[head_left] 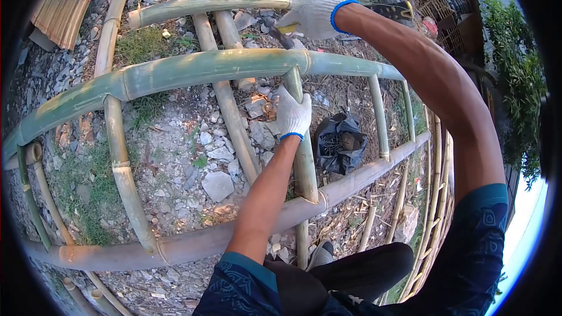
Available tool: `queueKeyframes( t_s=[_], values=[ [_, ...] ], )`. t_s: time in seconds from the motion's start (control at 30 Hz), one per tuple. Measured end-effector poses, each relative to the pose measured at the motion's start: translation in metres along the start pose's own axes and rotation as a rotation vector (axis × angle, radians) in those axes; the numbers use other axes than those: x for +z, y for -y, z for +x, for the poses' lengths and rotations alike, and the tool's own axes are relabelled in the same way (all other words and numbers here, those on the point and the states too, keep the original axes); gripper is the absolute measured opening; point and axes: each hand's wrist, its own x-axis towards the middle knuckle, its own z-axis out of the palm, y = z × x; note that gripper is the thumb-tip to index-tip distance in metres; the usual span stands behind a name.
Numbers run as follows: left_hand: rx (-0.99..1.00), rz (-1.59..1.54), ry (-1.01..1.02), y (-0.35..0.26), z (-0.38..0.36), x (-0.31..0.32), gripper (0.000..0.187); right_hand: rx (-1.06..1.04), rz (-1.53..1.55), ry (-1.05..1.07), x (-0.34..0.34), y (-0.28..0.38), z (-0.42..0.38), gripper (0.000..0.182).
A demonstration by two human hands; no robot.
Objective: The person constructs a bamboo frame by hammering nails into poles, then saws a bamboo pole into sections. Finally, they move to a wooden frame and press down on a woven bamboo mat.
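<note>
A ladder-like bamboo frame lies before me, with a thick green pole (211, 65) on the far side and a greyish pole (199, 243) nearer. My left hand (294, 114), in a white knit glove, is closed around a bamboo rung (304, 164) just below the green pole. Beyond that pole, my right hand (319, 16), in a similar glove with a blue cuff, is closed on a hammer (285, 36). Its dark head and a yellow part show near the green pole; the grip is mostly hidden by the glove.
A black plastic bag (341, 143) holding what look like nails sits right of the rung. Bamboo poles (234, 123) cross the stony ground beneath the frame. Split bamboo strips (67, 3) lie at upper left. A black-and-yellow object (398, 11) shows past my right wrist.
</note>
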Motion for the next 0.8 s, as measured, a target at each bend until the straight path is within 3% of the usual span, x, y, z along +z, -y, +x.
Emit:
queueKeyframes(
  t_s=[0.03,0.13,0.17,0.3,0.43,0.57,0.67,0.8],
  values=[
    [0.010,-0.003,0.000,0.003,-0.002,0.002,0.071,0.013,0.031,-0.090,0.001,0.003,-0.001,0.044],
    [0.060,-0.019,-0.051,0.007,0.007,0.003,0.071,0.038,-0.200,0.339,-0.025,0.025,-0.006,0.037],
    [0.080,-0.021,-0.068,0.011,0.007,0.006,0.071,0.038,-0.314,0.353,-0.012,0.022,0.001,0.037],
    [0.036,-0.050,-0.035,0.003,0.002,0.004,0.070,0.154,0.036,-0.075,-0.005,0.021,-0.031,0.046],
    [0.061,-0.040,-0.039,0.009,0.001,0.003,0.069,0.037,0.005,-0.258,-0.006,0.041,-0.048,0.042],
    [-0.013,-0.019,0.012,0.000,0.000,-0.001,0.071,-0.006,-0.270,0.054,-0.012,0.070,-0.041,0.028],
    [0.041,-0.061,-0.033,0.005,-0.001,0.002,0.071,-0.101,-0.209,-0.107,-0.016,0.077,-0.043,0.036],
    [0.054,-0.033,-0.046,0.005,0.002,0.001,0.071,-0.051,-0.341,-0.027,-0.015,0.078,-0.035,0.034]
  ],
)
